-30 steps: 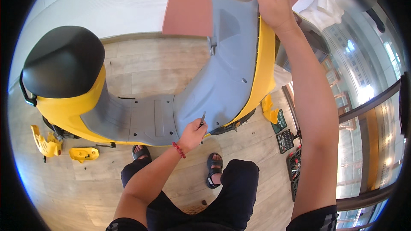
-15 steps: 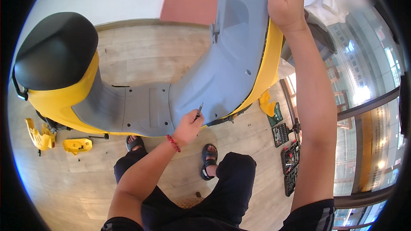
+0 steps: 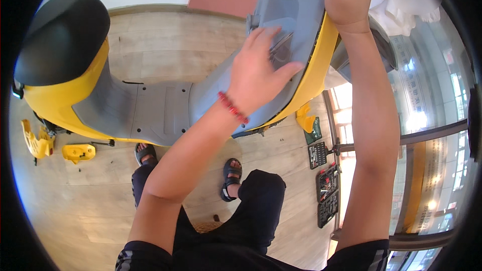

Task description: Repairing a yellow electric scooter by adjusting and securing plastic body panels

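Note:
A yellow and grey scooter stands crosswise before me, black seat on the left. My left hand hovers over its grey front panel, thumb stretched away from the fingers. A slim screwdriver-like tool shows in the gap beyond thumb and fingers; it seems held within the hand, though the palm side is hidden. High on the right, my right hand has its fingers curled on the panel's upper edge, beside the yellow side trim; the fingertips are partly hidden.
Yellow body parts lie on the wooden floor at left, with another yellow piece to the right. Open black tool cases sit near the glass wall. My feet in black sandals are beside the scooter.
My left hand has risen from the lower panel toward its upper recess, and its thumb has spread. My right hand stays at the upper edge. The view has shifted slightly.

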Demonstrator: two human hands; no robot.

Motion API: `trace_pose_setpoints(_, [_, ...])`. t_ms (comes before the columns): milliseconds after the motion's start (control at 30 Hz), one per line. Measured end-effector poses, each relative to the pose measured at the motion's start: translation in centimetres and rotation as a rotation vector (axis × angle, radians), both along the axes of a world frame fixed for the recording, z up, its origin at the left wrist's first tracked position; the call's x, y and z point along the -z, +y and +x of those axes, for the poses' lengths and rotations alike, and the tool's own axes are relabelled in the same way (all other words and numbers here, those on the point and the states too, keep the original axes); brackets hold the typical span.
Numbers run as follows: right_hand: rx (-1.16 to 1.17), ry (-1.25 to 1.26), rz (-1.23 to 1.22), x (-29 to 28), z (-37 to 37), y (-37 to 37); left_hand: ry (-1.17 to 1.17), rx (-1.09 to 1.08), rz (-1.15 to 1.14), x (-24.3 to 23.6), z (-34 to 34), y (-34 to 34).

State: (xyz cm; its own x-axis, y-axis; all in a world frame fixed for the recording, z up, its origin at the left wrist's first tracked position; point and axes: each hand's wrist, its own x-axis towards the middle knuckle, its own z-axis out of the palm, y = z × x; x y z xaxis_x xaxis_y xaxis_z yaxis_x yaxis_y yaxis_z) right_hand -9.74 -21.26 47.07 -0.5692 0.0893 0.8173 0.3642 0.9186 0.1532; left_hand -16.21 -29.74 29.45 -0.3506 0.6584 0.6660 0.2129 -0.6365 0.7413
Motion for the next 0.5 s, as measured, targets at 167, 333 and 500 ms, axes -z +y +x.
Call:
trace_pose_setpoints(167, [-0.05,-0.115,-0.025,-0.7,0.5,0.3,-0.087,-0.036,-0.001,-3.3,2.1,1.0])
trace_pose_setpoints(333, [-0.047,-0.12,0.106,0.2,0.2,-0.7,0.067,0.015,-0.188,-3.5,1.6,1.4])
trace_pose_setpoints(500, [0.222,-0.014,-0.207,0.0,0.1,-0.9,0.052,-0.019,-0.146,-3.2,2.2,1.7])
